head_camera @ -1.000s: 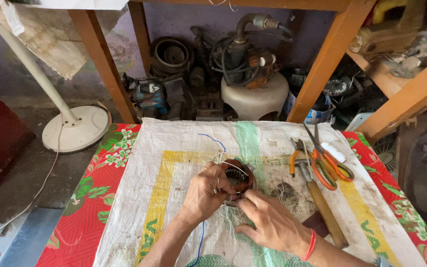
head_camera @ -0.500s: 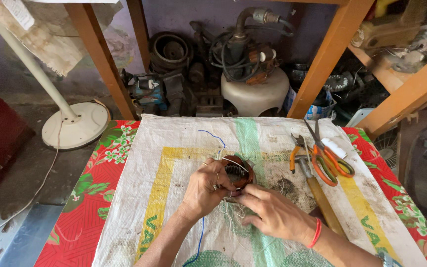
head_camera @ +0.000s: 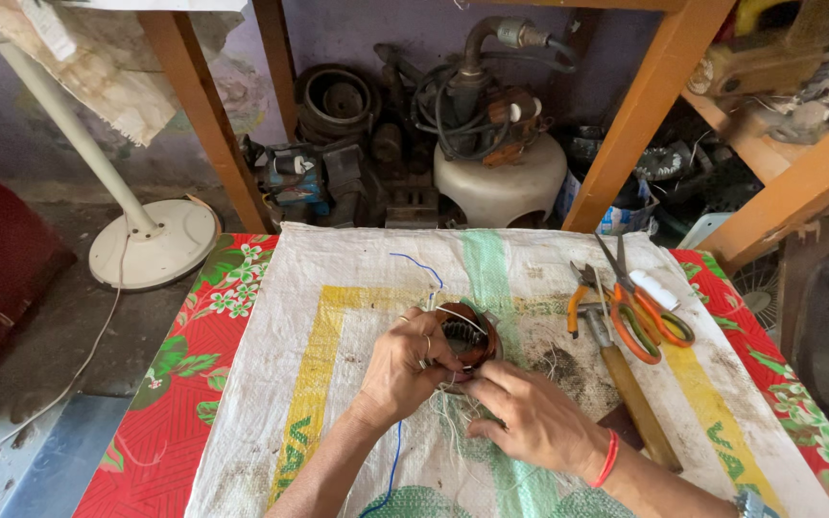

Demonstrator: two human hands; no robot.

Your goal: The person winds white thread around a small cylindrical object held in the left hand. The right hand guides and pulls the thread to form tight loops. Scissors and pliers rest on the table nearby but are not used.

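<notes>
Mid-way through hand work on a small motor stator [head_camera: 465,336], a round ring with dark iron teeth and coppery windings, resting near the middle of the table [head_camera: 242,288] on a white woven sack [head_camera: 357,278] spread over a red floral cloth [head_camera: 170,384]. Left hand [head_camera: 403,369] curled around the ring's near-left side, steadying it, a ring on one finger. Right hand [head_camera: 530,417] pinched at the ring's lower edge, fingertips closed on what looks like pale thread or thin wire [head_camera: 453,414]; likely tying or lacing the coils, judging from the loose whitish strands trailing below. Next move probably calling for a firm hold by the left hand and a fine, taut pull by the right, without snagging the windings. Blue wire [head_camera: 414,261] running up from the ring and another stretch down between the forearms. Off to the right, well apart from the hands: orange-handled scissors [head_camera: 650,317], pliers [head_camera: 582,293], a wooden-handled tool [head_camera: 630,388]. Hard to make out: the exact strand pinched, hidden by fingertips; the ring's near side, covered by both hands; the wooden-handled tool's head, tucked under the pliers. Under the shelf beyond, a jumble of pump parts and coils, too dim to sort out.
</notes>
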